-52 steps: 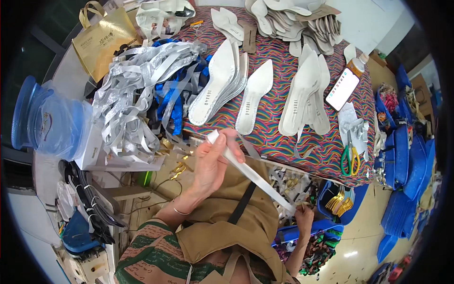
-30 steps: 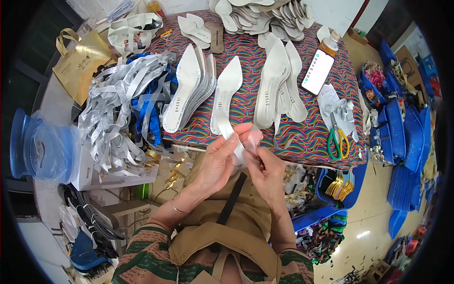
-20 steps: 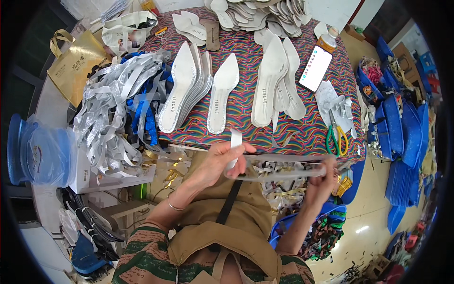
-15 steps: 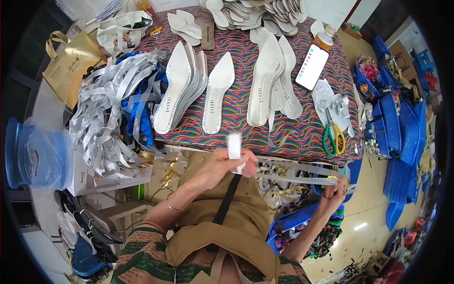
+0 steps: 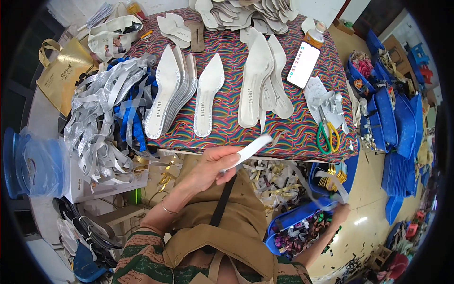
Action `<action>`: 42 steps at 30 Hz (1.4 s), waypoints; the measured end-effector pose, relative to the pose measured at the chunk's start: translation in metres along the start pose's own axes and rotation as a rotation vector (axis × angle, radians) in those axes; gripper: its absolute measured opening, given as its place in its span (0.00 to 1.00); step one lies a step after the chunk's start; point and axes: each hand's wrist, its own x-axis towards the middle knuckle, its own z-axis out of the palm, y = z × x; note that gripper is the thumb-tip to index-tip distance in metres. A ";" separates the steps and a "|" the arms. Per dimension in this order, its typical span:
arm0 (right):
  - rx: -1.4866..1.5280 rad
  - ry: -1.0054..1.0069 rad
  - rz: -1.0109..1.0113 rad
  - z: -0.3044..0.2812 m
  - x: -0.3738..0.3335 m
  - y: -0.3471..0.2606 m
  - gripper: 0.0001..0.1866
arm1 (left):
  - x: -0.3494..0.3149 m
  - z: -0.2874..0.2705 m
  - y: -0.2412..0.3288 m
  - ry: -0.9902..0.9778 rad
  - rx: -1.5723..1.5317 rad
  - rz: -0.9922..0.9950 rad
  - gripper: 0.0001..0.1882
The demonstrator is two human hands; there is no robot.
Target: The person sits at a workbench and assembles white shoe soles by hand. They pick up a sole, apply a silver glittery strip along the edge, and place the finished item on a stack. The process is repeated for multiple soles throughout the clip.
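Note:
My left hand [image 5: 215,166] is closed in a pinch on a short white strip [image 5: 254,148], which sticks out past the fingertips over the table's near edge. Far to the right, my right hand [image 5: 339,215] is over the floor side, its fingers closed at a translucent tape strip [image 5: 305,182]; blur softens the fingertips. That strip curls loosely in the air above a blue bin [image 5: 288,217] of scraps. Beyond my left hand, a single pale shoe insole [image 5: 209,94] lies on the table beside a fanned stack of insoles [image 5: 165,94] with glittery silver edges.
More insoles [image 5: 257,80] lie right of centre, with a big pile [image 5: 236,19] behind. A phone [image 5: 302,65] leans on a bottle [image 5: 315,35]. Scissors [image 5: 326,136] rest near scraps. Silver ribbons [image 5: 101,118] heap at the left. Blue bins [image 5: 399,132] stand at the right.
My left hand has turned and shifted slightly left, tilting the white strip to the right. My right hand has moved down, and the taut translucent strip now hangs in loose curls.

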 end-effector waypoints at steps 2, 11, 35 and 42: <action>-0.135 -0.037 -0.254 -0.022 -0.036 -0.074 0.15 | 0.000 0.009 -0.004 0.034 -0.024 0.048 0.19; 1.109 -0.842 -0.577 -0.108 -0.091 -0.338 0.20 | 0.014 0.040 -0.011 -0.010 -0.214 0.049 0.19; 1.840 -0.541 -0.106 -0.134 -0.073 -0.409 0.06 | 0.060 0.056 0.008 -0.175 0.019 0.065 0.16; 1.972 -0.443 -0.056 -0.134 -0.021 -0.442 0.05 | 0.180 0.011 0.041 0.552 0.736 0.877 0.31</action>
